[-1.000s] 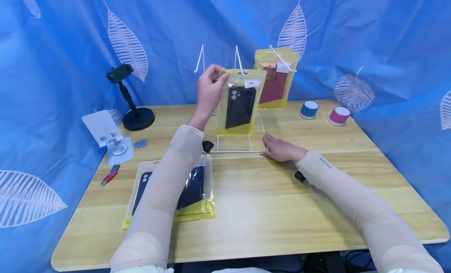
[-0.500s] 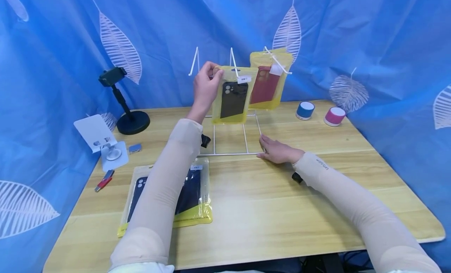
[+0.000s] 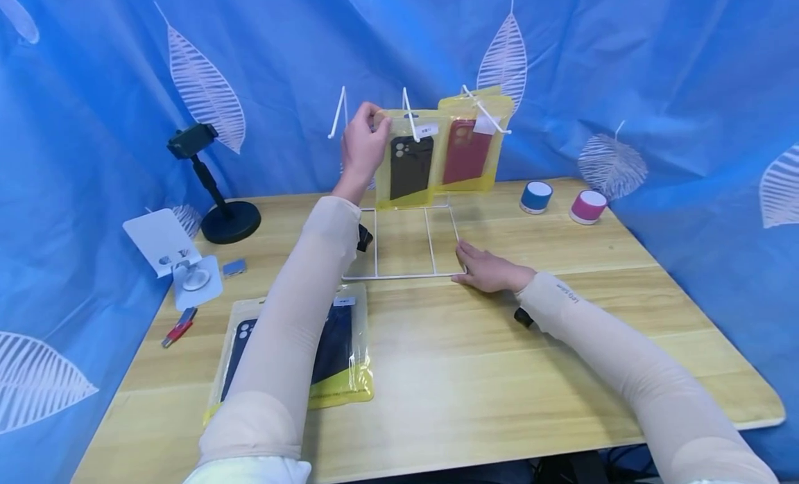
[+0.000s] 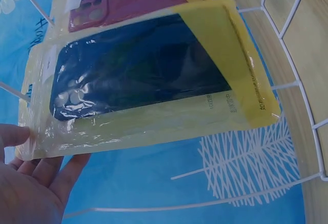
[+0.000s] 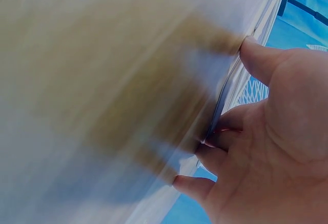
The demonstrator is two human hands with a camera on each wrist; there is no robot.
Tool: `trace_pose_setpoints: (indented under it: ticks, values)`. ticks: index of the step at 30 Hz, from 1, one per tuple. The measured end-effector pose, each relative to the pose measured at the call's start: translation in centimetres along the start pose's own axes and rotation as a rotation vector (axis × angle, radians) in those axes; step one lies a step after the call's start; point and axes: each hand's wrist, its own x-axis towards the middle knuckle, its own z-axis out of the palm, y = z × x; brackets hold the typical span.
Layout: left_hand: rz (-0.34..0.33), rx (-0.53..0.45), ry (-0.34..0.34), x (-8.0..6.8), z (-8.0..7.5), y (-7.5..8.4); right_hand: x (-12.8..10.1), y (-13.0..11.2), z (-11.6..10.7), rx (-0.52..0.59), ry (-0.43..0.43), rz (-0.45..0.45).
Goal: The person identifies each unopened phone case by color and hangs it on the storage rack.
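A blue curtain (image 3: 655, 68) printed with white leaves hangs behind and around the wooden tabletop (image 3: 474, 373). On the tabletop stands a white wire display rack (image 3: 406, 262), its flat base frame lying on the wood and thin pegs rising at the back. Near the front left edge lies a yellow-edged pouch (image 3: 346, 373) with a dark phone case inside, partly covered by the person's left sleeve. The left hand (image 3: 362, 148) is raised at the rack's pegs, thumb and fingers pinching the top left corner of a second yellow pouch with a black phone case (image 3: 408, 168); this pouch hangs upright at the middle peg, its lower edge just above the back of the base frame. The left wrist view shows the same pouch (image 4: 148, 80) from below, its corner pinched between the thumb and the fingers. Just to its right, overlapping behind it, a pouch with a red phone case (image 3: 468, 154) hangs from the right peg. The right hand (image 3: 490, 270) lies flat on the tabletop, fingers straight and resting against the front right corner of the rack base. A black phone stand (image 3: 215, 186) stands at the back left, with a white folding holder (image 3: 177, 252) in front of it. A blue mini speaker (image 3: 535, 196) and a pink mini speaker (image 3: 587, 206) sit close together at the back right. A small red item (image 3: 177, 328) lies near the left edge
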Motion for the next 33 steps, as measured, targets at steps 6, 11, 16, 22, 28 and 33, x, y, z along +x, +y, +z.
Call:
trace_pose_setpoints:
  ticks: [6, 11, 16, 22, 28, 33]
  values:
    - [-0.071, 0.026, 0.001, 0.9, 0.5, 0.2, -0.1, 0.0, 0.2, 0.000, 0.003, 0.000]
    - [-0.108, 0.016, -0.007, 1.4, 0.9, 0.3, 0.0, 0.2, 0.3, 0.003, 0.003, 0.000]
    - [-0.128, 0.034, 0.004, 2.0, 1.4, 0.2, -0.1, 0.3, 0.5, -0.002, -0.002, 0.006]
    - [-0.110, 0.011, -0.011, 2.1, 1.7, 0.0, -0.1, 0.4, 0.3, -0.009, -0.002, 0.003]
    - [-0.113, -0.087, -0.072, -0.1, 1.0, -0.5, -0.1, 0.4, 0.2, -0.011, 0.003, 0.005]
    - [-0.140, -0.092, -0.155, -4.1, -0.6, -1.1, -0.2, 0.4, 0.3, -0.002, 0.002, 0.008]
